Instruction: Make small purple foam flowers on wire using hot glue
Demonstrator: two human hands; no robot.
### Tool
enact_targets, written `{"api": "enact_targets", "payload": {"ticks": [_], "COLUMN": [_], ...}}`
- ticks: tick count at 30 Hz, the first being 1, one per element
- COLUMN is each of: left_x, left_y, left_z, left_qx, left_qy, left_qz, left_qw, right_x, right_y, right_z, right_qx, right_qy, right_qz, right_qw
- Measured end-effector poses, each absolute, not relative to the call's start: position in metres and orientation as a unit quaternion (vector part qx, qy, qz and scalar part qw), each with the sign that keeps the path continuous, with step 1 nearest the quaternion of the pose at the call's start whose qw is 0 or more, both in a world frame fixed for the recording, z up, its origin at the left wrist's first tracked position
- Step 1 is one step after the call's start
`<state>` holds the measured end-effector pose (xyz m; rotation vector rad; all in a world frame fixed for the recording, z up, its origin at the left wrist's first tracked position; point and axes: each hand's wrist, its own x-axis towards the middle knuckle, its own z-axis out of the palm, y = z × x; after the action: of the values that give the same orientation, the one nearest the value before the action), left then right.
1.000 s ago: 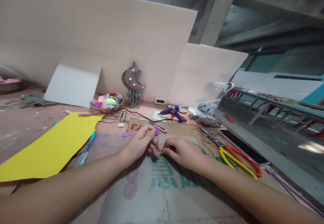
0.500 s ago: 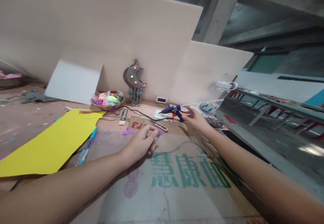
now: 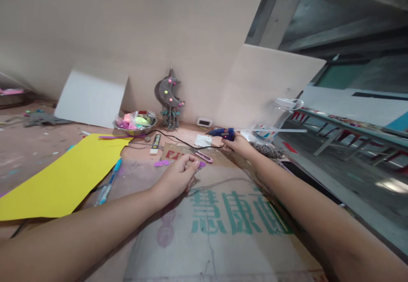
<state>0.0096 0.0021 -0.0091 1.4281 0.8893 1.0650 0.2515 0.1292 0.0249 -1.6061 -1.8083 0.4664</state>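
My right hand [image 3: 239,145] is wrapped round the handle of a blue glue gun [image 3: 227,134], with a long white glue stick [image 3: 280,130] jutting from its back. The gun's nozzle points left, above a small white card [image 3: 203,140]. Over the cardboard sheet [image 3: 242,248] with green printed characters, my left hand [image 3: 180,172] pinches a small purple paper piece [image 3: 202,164]. Another purple scalloped piece [image 3: 161,163] lies just left of that hand. Beyond my fingers rests a pink utility cutter [image 3: 204,157].
Yellow paper [image 3: 70,176] and a blue pen [image 3: 110,182] lie on the left. Behind them are a metal bowl [image 3: 135,125] of coloured clay and a grey moon ornament [image 3: 168,95]. On the right are a clear jug [image 3: 280,114], grey yarn [image 3: 266,150] and a black tablet-like object [image 3: 312,182].
My right hand has closed round the glue gun's handle and lifted it slightly, shifting it right. My left hand has stayed nearly still with the purple piece.
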Motion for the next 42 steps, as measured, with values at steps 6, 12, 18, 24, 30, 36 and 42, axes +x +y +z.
{"api": "enact_targets", "payload": {"ticks": [6,12,18,24,30,36,42], "left_x": [0.009,0.009,0.008,0.007,0.006,0.006,0.007], "left_y": [0.006,0.007,0.008,0.006,0.007,0.007,0.007], "left_z": [-0.013,-0.012,-0.011,-0.006,-0.008,-0.009,-0.009], "left_qx": [0.611,0.607,0.577,0.578,0.583,0.582,0.583], "left_qy": [0.394,0.388,0.37,0.379,0.358,0.366,0.366], "left_qz": [0.453,0.459,0.466,0.466,0.47,0.467,0.469], "left_qw": [0.515,0.52,0.559,0.552,0.558,0.556,0.554], "right_x": [0.258,0.247,0.239,0.228,0.226,0.226,0.228], "right_y": [0.093,0.025,-0.019,-0.031,-0.03,-0.03,-0.028], "right_z": [0.039,0.043,0.028,0.024,0.024,0.025,0.021], "right_qx": [-0.604,-0.558,-0.56,-0.498,-0.53,-0.544,-0.551], "right_qy": [-0.685,-0.708,-0.731,-0.767,-0.77,-0.771,-0.775], "right_qz": [0.214,0.229,0.149,0.2,0.179,0.167,0.162], "right_qw": [0.347,0.368,0.359,0.353,0.305,0.286,0.264]}}
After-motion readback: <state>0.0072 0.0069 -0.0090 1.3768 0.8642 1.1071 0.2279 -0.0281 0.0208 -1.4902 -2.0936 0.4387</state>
